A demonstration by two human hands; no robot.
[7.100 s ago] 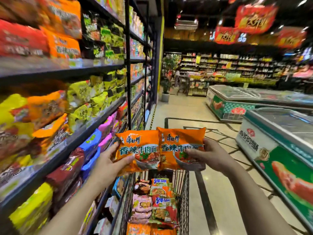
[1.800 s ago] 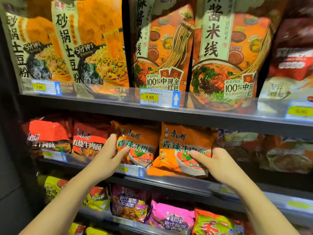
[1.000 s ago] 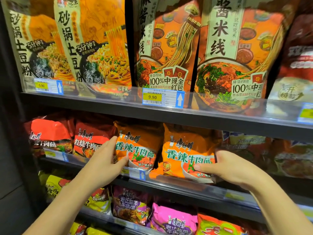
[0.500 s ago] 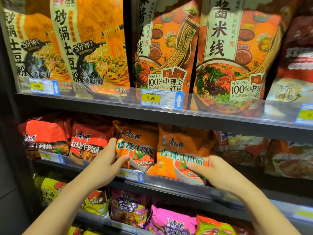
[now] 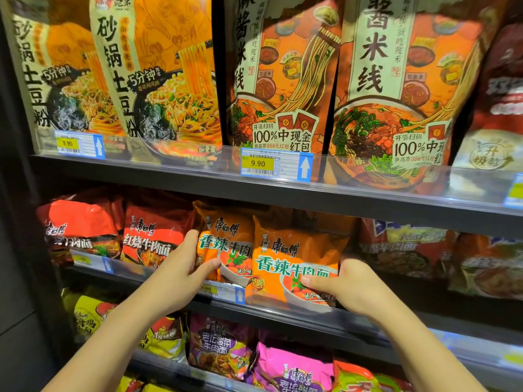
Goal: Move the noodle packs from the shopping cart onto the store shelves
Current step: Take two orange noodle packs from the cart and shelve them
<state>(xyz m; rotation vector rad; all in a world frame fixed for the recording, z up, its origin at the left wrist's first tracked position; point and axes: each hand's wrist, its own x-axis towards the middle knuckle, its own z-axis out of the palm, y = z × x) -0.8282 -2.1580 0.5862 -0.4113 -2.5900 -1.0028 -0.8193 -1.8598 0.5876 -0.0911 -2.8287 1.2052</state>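
We face a dark store shelving unit with three stocked levels in view. On the middle shelf [image 5: 283,309], our left hand [image 5: 181,267] grips the left edge of the left orange noodle pack [image 5: 226,241], fingers behind it and thumb curled across its front. Our right hand [image 5: 345,284] grips the lower right corner of the right orange noodle pack [image 5: 294,261], thumb pressed on its front face, fingers wrapped round its side. Both packs stand upright at the front edge of the middle shelf; the right one overlaps the left and covers part of the clear price rail. Just left of them stand two red noodle packs [image 5: 152,236]. A blue price tag [image 5: 226,292] sits on the rail between our hands. The upper shelf [image 5: 198,179] carries tall orange noodle bags [image 5: 283,75] behind a tag reading 9.90 [image 5: 276,165]. The lower shelf holds purple and pink packs [image 5: 291,369].
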